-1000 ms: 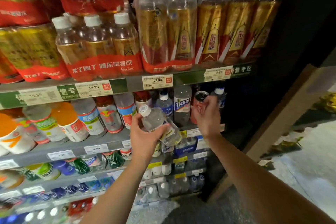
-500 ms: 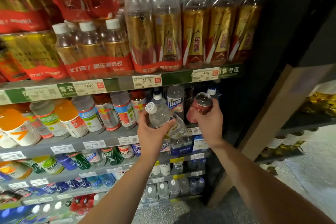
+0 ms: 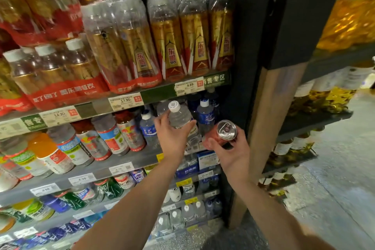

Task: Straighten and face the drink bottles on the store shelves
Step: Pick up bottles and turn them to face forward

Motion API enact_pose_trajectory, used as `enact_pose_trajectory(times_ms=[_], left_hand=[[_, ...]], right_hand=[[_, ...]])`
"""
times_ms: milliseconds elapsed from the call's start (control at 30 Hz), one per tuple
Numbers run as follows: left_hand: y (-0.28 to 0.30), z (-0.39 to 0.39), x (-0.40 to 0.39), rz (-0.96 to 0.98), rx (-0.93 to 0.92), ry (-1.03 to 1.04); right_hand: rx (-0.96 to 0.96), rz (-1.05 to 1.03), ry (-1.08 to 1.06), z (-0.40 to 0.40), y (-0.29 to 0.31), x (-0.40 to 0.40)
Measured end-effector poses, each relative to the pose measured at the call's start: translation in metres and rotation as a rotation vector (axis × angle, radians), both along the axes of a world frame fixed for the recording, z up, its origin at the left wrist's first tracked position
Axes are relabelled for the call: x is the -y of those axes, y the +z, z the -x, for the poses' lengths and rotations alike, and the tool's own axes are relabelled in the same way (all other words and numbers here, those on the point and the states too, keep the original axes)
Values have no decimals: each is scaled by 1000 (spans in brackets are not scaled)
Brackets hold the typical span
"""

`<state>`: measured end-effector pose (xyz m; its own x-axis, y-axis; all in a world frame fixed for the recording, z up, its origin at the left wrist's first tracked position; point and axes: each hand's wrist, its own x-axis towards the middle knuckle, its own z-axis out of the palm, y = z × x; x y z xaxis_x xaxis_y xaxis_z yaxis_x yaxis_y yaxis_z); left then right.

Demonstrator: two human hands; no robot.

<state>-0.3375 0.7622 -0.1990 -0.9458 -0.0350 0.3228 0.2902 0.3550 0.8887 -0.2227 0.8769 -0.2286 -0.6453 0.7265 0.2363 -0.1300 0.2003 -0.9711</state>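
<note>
My left hand (image 3: 172,138) grips a clear water bottle (image 3: 179,116) with a white cap, tilted with its cap up and to the left, in front of the right end of the second shelf (image 3: 129,161). My right hand (image 3: 230,153) holds a red drink can (image 3: 222,133) with a silver top, out in front of the shelf's right end. Behind both hands stand dark blue-labelled bottles (image 3: 205,116). Further left on the same shelf are bottles with red, blue and orange caps (image 3: 107,138).
Shrink-wrapped packs of gold and red bottles (image 3: 178,42) fill the shelf above. Lower shelves carry green, blue and clear bottles (image 3: 105,189). A dark upright post with a wooden panel (image 3: 269,128) closes the shelf on the right. Beyond it, shelves hold yellow oil bottles (image 3: 324,95).
My right hand has pulled the red can out from the shelf and toward me. My left hand has lifted the water bottle up and right. The view has shifted right.
</note>
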Motion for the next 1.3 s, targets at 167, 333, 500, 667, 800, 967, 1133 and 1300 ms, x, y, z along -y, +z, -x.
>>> enact_pose_trajectory(times_ms=[167, 333, 500, 667, 800, 967, 1133, 1300], left_hand=[[3, 7, -21, 61, -30, 9], [2, 17, -29, 172, -81, -11], [-3, 23, -32, 319, -83, -2], [-3, 27, -33, 366, -67, 38], [3, 29, -26, 359, -77, -1], [-1, -3, 16, 51, -103, -332], [-17, -22, 84, 18, 157, -563], [-15, -14, 162, 59, 186, -394]], right_hand=[[-3, -8, 38, -3, 0, -9], [3, 15, 94, 4, 3, -9], [19, 72, 132, 15, -1, -8], [63, 89, 176, 22, -3, -6], [89, 89, 184, 24, -6, -2], [77, 90, 236, 32, -7, 12], [71, 96, 406, 50, 0, 49], [112, 27, 563, 74, 9, 128]])
